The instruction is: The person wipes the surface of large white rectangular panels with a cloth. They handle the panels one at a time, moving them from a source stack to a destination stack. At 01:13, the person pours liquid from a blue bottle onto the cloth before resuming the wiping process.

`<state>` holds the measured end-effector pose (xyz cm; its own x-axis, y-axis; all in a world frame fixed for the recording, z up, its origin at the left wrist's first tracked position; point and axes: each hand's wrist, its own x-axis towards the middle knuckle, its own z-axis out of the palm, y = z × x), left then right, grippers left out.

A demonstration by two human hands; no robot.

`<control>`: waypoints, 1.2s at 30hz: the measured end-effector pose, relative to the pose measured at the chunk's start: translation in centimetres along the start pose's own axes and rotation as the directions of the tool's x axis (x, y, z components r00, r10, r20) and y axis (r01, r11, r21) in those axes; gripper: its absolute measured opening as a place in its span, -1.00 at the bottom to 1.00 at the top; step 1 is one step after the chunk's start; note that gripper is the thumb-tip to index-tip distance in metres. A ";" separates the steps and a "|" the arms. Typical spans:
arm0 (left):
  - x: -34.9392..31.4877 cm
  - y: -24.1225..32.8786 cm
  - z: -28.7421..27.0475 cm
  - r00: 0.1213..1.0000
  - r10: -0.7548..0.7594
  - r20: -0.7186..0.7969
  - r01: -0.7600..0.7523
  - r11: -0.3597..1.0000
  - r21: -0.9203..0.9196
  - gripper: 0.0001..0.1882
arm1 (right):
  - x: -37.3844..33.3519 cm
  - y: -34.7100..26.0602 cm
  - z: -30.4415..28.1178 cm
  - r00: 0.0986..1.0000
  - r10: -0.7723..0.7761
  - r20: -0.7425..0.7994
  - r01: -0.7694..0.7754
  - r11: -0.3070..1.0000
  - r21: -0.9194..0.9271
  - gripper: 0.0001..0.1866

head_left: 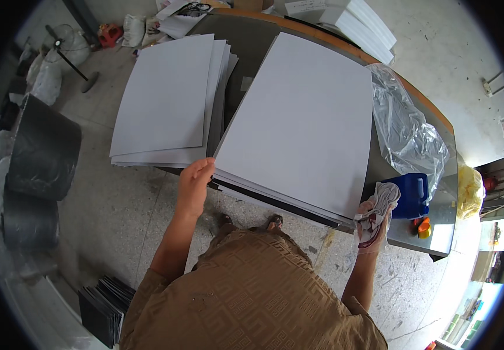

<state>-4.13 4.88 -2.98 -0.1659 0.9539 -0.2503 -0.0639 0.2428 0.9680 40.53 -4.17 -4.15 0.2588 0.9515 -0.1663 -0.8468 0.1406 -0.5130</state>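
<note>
A large white sheet (304, 122) lies on top of a stack on the dark table, in front of me. My left hand (194, 184) is at its near left corner, fingers bent and pressed together on the edge; the exact grip is partly hidden. At the near right corner, my right hand (380, 226) is closed around a crumpled grey-and-white rag (386, 198) with dark red patches. Thin clear plastic shows around that hand. A second stack of white sheets (164, 93) lies to the left, its edges unevenly fanned.
Right of the sheets are a blue plastic jug (406, 195), crumpled clear plastic film (406, 122) and a small orange-and-red object (423, 227). Black bins (44, 149) and a fan (65, 46) stand on the left floor. Dark panels (103, 309) lean at lower left.
</note>
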 end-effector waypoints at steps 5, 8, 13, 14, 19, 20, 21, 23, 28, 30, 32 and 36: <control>-1.2 1.9 1.7 0.996 0.003 0.094 0.043 0.877 -0.479 -0.69 | 0.4 -1.0 0.5 0.994 0.094 0.055 -0.084 0.983 -0.163 -0.42; -1.8 2.7 3.3 0.989 0.076 0.130 -0.005 0.880 -0.476 -0.70 | 1.9 -2.5 2.5 0.977 0.202 0.072 -0.179 0.953 -0.245 -0.35; -2.4 3.2 5.2 0.956 0.270 0.117 -0.207 0.899 -0.385 -0.73 | 2.4 -1.6 10.5 0.954 0.298 0.025 -0.244 0.824 -0.512 -0.34; -2.6 3.2 5.4 0.948 0.306 0.088 -0.253 0.892 -0.375 -0.74 | 3.3 -1.1 11.5 0.922 0.378 0.087 -0.275 0.795 -0.541 -0.36; -4.1 1.2 4.2 0.925 0.379 -0.015 -0.361 0.868 -0.341 -0.75 | 4.1 2.4 17.9 0.792 0.610 -0.007 -0.388 0.495 -0.778 -0.35; -4.7 0.8 3.9 0.930 0.366 -0.033 -0.354 0.867 -0.351 -0.75 | 4.1 2.4 17.4 0.771 0.637 -0.009 -0.372 0.440 -0.817 -0.34; -5.2 0.6 3.6 0.935 0.352 -0.049 -0.346 0.866 -0.361 -0.75 | 3.8 2.4 17.1 0.749 0.662 -0.015 -0.356 0.384 -0.852 -0.34; -6.1 0.5 3.3 0.926 0.375 -0.046 -0.361 0.841 -0.403 -0.74 | 2.5 2.4 16.7 0.795 0.604 -0.055 -0.364 0.402 -0.840 -0.29; -6.6 0.8 2.8 0.830 0.557 0.019 -0.506 0.768 -0.392 -0.72 | 0.9 1.9 14.2 0.897 0.429 -0.107 -0.336 0.502 -0.797 -0.19; -6.4 0.4 2.9 0.839 0.544 0.031 -0.475 0.758 -0.446 -0.72 | 0.3 2.0 14.4 0.934 0.349 -0.074 -0.265 0.540 -0.799 -0.13; -6.3 0.1 2.8 0.851 0.524 0.034 -0.452 0.764 -0.460 -0.72 | 0.5 2.2 15.5 0.920 0.391 0.012 -0.206 0.509 -0.835 -0.10; -5.5 -0.8 2.6 0.911 0.411 0.034 -0.339 0.794 -0.504 -0.72 | 1.4 4.1 18.2 0.872 0.482 0.083 -0.223 0.542 -0.810 0.04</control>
<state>-0.56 -0.06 -2.33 -0.1441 0.9749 0.1700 -0.4902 -0.2196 0.8435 28.94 2.73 8.79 -0.2215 0.9203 -0.3223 -0.1401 -0.3571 -0.9235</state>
